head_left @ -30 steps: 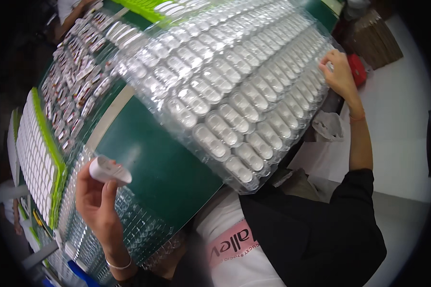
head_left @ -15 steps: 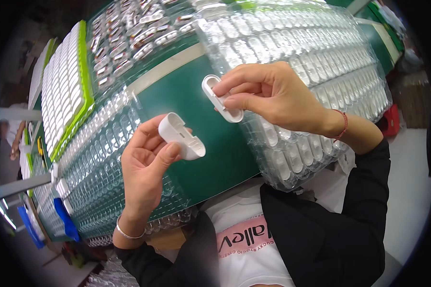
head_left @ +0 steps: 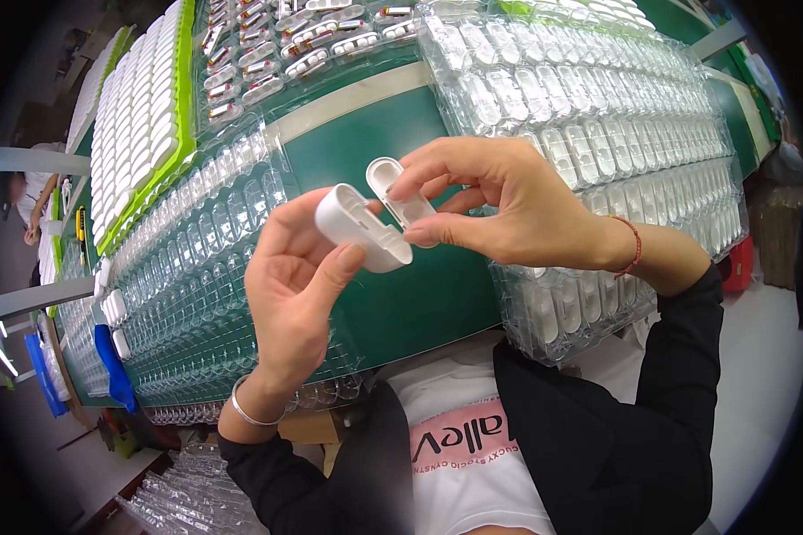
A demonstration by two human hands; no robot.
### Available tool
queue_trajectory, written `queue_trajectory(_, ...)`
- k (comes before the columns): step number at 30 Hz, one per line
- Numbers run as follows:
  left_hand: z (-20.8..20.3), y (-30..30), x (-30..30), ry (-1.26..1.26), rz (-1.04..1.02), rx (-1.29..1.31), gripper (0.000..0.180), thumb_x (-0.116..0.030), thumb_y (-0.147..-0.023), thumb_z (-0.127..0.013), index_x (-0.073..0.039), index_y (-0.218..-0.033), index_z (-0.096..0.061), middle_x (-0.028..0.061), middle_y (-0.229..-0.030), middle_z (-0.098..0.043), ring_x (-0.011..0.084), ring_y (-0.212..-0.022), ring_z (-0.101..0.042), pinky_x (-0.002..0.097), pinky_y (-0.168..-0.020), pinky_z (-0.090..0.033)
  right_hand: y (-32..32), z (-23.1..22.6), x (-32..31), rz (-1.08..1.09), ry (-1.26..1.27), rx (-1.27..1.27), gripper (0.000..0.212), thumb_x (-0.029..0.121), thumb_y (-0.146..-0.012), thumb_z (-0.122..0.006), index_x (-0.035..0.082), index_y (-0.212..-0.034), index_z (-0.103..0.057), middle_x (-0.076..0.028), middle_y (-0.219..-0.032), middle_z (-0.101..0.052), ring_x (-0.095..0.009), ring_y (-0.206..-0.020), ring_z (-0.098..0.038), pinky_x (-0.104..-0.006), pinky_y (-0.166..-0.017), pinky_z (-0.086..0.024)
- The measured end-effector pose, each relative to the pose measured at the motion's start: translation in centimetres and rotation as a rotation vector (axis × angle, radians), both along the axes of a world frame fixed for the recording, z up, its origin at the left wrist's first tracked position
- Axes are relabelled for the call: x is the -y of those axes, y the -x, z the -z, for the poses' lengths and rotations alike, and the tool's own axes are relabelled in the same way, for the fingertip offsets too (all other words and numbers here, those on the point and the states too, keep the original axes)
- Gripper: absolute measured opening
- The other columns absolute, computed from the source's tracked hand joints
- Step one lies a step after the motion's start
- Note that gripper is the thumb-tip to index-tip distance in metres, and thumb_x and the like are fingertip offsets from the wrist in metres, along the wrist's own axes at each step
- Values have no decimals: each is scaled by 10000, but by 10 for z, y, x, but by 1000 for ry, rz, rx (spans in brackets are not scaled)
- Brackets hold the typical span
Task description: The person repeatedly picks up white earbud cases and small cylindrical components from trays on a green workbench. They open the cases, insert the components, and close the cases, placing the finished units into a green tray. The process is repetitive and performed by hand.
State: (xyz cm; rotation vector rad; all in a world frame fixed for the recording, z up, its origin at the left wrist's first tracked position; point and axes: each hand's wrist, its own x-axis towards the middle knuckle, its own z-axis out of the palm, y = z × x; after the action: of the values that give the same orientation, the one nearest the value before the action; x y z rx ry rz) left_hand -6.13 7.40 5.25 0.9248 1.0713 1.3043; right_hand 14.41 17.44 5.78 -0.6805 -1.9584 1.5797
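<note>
Between the thumb and fingers of my left hand (head_left: 296, 276) is a white earbud case shell (head_left: 364, 234), a hollow rounded body with its open side tilted toward the right. My right hand (head_left: 499, 201) pinches a shallow oval white case lid (head_left: 389, 178) by its near side, fingertips inside its hollow. The two parts are close together above the green table (head_left: 392, 308), the lid just behind and right of the shell. Whether their edges touch, I cannot tell.
On the right lies a clear blister tray (head_left: 544, 334) filled with white oval parts. An emptier clear tray (head_left: 196, 294) spreads at left. Behind it stand a green-edged tray (head_left: 187, 107) of white pieces and a tray of small assemblies (head_left: 285, 67). A person (head_left: 37, 201) is at far left.
My hands have come closer together, bringing the white shell and the lid nearly edge to edge. The shell has moved up and right. The view has shifted slightly.
</note>
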Motion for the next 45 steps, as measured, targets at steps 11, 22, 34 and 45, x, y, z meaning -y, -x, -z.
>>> queue_trajectory(11, 4, -1, 7, -180, 28, -140, 428, 30, -897, -634, 41, -1270, -425, 239, -1264, -582, 228, -1155, -591, 341, -974, -513, 2, 9, 2, -12, -43, -92, 282, -80, -799, -695, -16, -1073, -665, -130, -1099, -664, -192, -988, -670, -295, -843, -594)
queue_trajectory(22, 7, -2, 9, -75, -28, -96, 497, -98, -884, -700, 25, -1297, -451, 139, -1195, -604, 181, -1093, -604, 310, -897, -529, 2, 9, 2, 11, -145, -62, 258, -68, -819, -676, -12, -1070, -678, -128, -1084, -671, -189, -979, -674, -286, -798, -603)
queue_trajectory(34, 7, -4, 3, 8, 5, -21, 444, -33, -890, -684, 43, -1271, -468, 151, -1210, -603, 205, -1122, -600, 338, -943, -514, 3, 13, 2, 83, -442, -73, 214, -52, -790, -717, 19, -992, -708, -115, -964, -681, -183, -817, -692, -258, -658, -596)
queue_trajectory(45, 8, -7, 0, -4, -9, -45, 432, -20, -875, -697, 37, -1248, -487, 131, -1192, -609, 193, -1120, -592, 327, -947, -505, 5, 20, 3, 180, -717, -55, 113, 55, -791, -726, 66, -897, -686, -59, -837, -612, -215, -606, -614, -313, -521, -483)
